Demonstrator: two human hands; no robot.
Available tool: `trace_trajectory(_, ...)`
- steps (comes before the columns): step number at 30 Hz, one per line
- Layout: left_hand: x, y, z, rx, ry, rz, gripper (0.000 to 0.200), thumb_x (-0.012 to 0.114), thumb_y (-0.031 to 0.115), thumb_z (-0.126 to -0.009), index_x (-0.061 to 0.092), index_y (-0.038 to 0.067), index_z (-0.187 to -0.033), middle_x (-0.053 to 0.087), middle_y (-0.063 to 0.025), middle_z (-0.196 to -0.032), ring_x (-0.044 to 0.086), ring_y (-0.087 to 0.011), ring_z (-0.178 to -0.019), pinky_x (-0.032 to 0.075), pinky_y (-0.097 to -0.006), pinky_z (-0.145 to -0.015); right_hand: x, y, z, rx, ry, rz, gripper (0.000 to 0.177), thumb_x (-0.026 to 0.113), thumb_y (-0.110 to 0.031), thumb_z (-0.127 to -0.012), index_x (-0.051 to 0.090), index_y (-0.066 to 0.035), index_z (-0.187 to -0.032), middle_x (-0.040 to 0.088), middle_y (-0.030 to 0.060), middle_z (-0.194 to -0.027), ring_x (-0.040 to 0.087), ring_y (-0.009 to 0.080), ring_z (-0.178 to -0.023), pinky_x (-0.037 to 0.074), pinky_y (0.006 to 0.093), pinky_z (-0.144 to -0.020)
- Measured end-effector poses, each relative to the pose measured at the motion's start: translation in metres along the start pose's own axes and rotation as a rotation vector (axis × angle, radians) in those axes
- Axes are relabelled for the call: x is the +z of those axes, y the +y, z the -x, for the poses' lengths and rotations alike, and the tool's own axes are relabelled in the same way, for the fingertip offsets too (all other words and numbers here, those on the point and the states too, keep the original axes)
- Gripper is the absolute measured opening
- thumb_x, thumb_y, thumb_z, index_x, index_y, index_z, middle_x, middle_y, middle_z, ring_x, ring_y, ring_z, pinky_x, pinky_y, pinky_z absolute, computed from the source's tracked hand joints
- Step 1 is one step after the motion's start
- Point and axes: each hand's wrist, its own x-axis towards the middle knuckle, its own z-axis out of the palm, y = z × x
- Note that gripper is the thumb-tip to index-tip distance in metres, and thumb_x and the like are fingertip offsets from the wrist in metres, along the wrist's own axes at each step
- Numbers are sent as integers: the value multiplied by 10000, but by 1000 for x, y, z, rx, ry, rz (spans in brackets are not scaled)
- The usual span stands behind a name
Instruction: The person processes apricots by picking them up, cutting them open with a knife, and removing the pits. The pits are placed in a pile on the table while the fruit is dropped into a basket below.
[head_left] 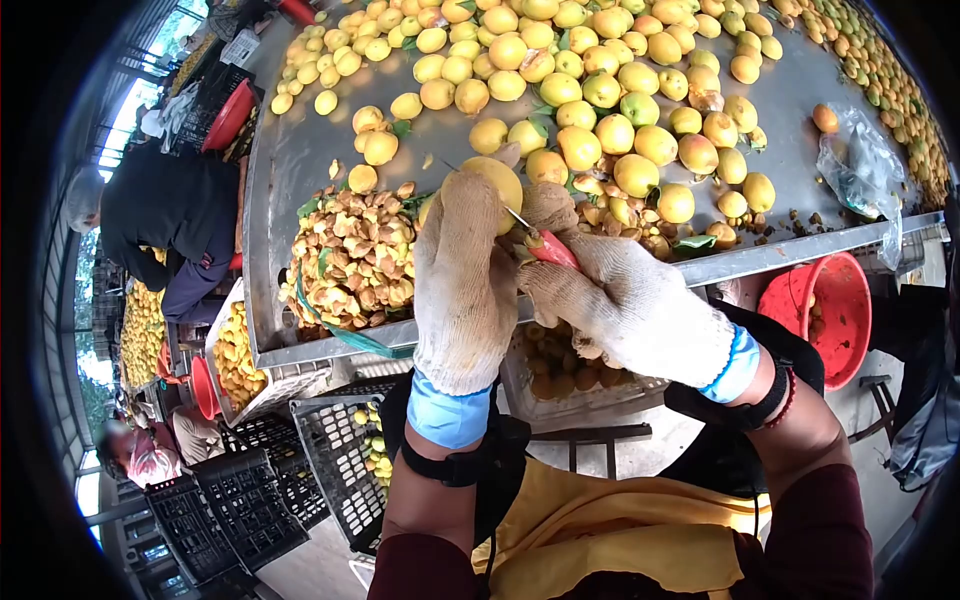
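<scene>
In front of me, over the table's near edge, my gloved left hand (pixel 462 265) is closed around a yellow apricot (pixel 503 183). My gloved right hand (pixel 628 300) grips a small knife (pixel 552 250) by its red handle. The thin blade meets the apricot's right side; how deep it goes is hidden by the fruit. Whole apricots (pixel 580 148) lie loose on the metal table (pixel 330 140) beyond both hands. Left of my left hand is a heap of opened apricot pieces (pixel 355 255), with a green strap along its near side.
A clear plastic bag (pixel 862 165) lies at the table's right. Below the edge stand a red bucket (pixel 822 315), a crate of fruit (pixel 575 375) and a black crate (pixel 345 450). A person in dark clothes (pixel 170 225) bends over at the left; another sits lower down.
</scene>
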Motion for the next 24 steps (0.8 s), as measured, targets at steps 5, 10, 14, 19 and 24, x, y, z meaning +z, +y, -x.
trace_trajectory(5,-7,1,-5,-53,-50,204,509,494,392,-1105,516,-33,-1384,681,-161,-1166,660,-279,-1130,523,-423,-1016,12,4,-15,-199,167,356,521,619,-540,-985,722,-29,-1010,698,253,-832,712,438,-793,575,508,-677)
trace_trajectory(10,-2,18,-1,41,-15,-82,406,535,122,-1061,493,-58,-1423,675,-137,-1210,672,-218,-1103,556,-317,-947,-5,-17,7,96,-92,-181,463,613,-458,-1028,693,-6,-971,670,43,-718,711,137,-685,560,311,-631)
trace_trajectory(14,-8,9,-1,17,-80,-178,489,504,277,-1082,485,-51,-1444,656,-174,-1239,666,-264,-1110,561,-378,-952,-8,-17,6,77,-157,-205,460,633,-462,-1015,704,-8,-980,695,95,-732,739,215,-703,579,346,-660)
trace_trajectory(19,2,-1,5,-114,23,162,673,481,500,-1087,456,-51,-1474,646,-216,-1245,650,-339,-1121,555,-470,-990,5,7,1,-133,123,168,481,666,-499,-980,715,-21,-1010,690,245,-783,726,434,-818,585,487,-693)
trace_trajectory(24,-12,3,-3,-10,-4,-172,708,470,553,-1077,478,-49,-1450,634,-215,-1276,638,-355,-1149,544,-507,-1027,-8,-15,12,91,-54,-63,465,620,-492,-1012,717,-44,-1088,709,146,-720,752,279,-685,595,373,-654)
